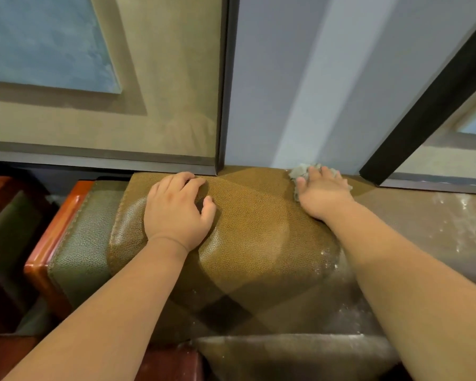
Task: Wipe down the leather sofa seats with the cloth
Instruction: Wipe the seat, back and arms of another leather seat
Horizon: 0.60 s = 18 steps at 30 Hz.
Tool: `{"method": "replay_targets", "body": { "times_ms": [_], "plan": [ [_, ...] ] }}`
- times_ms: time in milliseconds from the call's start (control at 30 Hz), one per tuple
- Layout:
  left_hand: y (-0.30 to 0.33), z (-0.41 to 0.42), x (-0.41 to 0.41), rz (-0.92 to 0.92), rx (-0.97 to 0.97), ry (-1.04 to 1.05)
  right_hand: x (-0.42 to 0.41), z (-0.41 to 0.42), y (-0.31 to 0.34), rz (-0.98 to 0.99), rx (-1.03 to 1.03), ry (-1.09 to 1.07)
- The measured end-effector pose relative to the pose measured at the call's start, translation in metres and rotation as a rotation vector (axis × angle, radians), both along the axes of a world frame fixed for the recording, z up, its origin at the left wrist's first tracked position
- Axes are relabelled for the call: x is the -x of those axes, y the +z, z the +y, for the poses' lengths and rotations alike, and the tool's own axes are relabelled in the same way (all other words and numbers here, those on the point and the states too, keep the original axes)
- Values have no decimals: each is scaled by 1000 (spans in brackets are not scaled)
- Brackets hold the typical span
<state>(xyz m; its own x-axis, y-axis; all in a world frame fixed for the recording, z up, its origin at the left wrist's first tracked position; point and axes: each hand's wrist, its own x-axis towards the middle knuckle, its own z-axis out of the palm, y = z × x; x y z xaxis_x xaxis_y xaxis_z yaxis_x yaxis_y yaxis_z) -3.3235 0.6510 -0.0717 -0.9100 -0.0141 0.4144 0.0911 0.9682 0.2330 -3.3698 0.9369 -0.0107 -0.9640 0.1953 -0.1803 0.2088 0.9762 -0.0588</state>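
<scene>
1. Head view: the left hand (177,209) rests on the brown leather sofa (259,237), fingers loosely curled, holding nothing.
2. The right hand (323,192) presses a grey cloth (300,171) flat against the sofa's far edge by the wall (286,92), fingers straight and together.
3. White dusty specks lie at the right.

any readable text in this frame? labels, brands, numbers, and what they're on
None. No words, labels, brands or numbers show on the leather sofa, the cloth under the right hand, the left hand, the framed pictures or the wall.
</scene>
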Motion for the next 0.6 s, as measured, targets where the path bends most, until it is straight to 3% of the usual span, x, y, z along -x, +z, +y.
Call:
{"method": "replay_targets", "body": {
  "times_ms": [33, 133, 200, 267, 333, 400, 533, 600],
  "plan": [
    [0, 0, 0, 5, -2, 0, -2, -17, -4, 6, -4, 66],
    [0, -1, 0, 7, -21, -18, -47, -62, -21, 51, 105, 533],
    [0, -1, -1, 4, -20, -12, -66, -49, -22, 76, 134, 593],
    [0, -1, 0, 9, -18, -18, -49, -10, -19, 138, 20, 377],
    [-1, -1, 1, 14, -25, -14, -18, 20, -9, 74, -16, -3],
    [0, -1, 1, 21, -25, -15, 6, 6, -2, 17, 15, -80],
    [0, -1, -1, 14, -25, -16, -31, -66, -15, 38, 138, 491],
    [0, -2, 0, 15, -26, -13, -77, -59, -17, 68, 134, 639]
  ]
}}
